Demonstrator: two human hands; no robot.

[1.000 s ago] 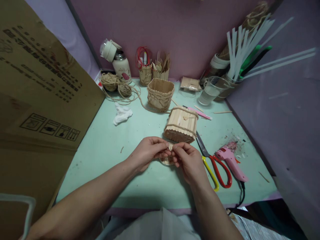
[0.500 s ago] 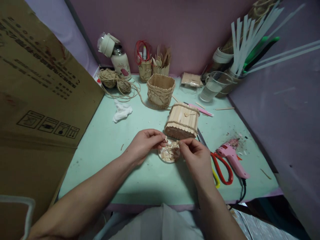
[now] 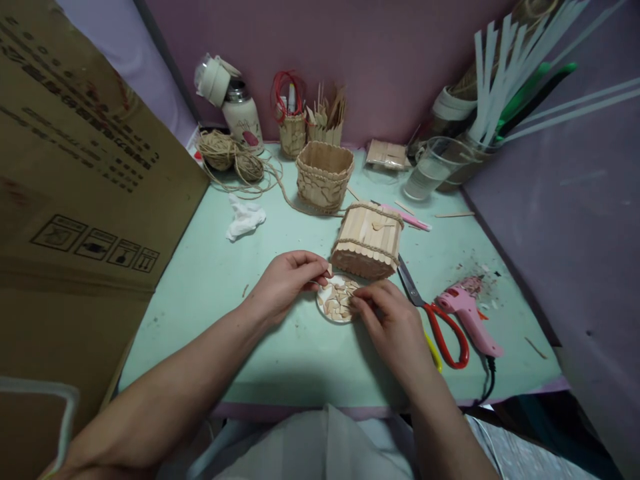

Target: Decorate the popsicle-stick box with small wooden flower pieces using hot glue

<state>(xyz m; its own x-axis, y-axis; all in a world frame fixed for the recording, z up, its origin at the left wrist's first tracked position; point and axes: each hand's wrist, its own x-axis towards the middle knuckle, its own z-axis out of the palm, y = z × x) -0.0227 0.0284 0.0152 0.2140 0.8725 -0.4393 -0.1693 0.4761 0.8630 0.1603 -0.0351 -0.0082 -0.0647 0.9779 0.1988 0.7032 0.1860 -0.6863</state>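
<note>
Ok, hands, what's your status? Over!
Left hand pinching a wood chip. Right hand at the white dish, grip unclear. Popsicle-stick box lying just beyond.

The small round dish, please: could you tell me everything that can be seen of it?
The dish is shallow and round, with a pale rim; its material is unclear. Irregular chips that look like wood cover much of it, bare white showing at left. It sits upright on the green tabletop, just in front of the tipped slatted container. The right hand overlaps its right side and perhaps touches the chips; the left hand is by its far left edge.
</note>
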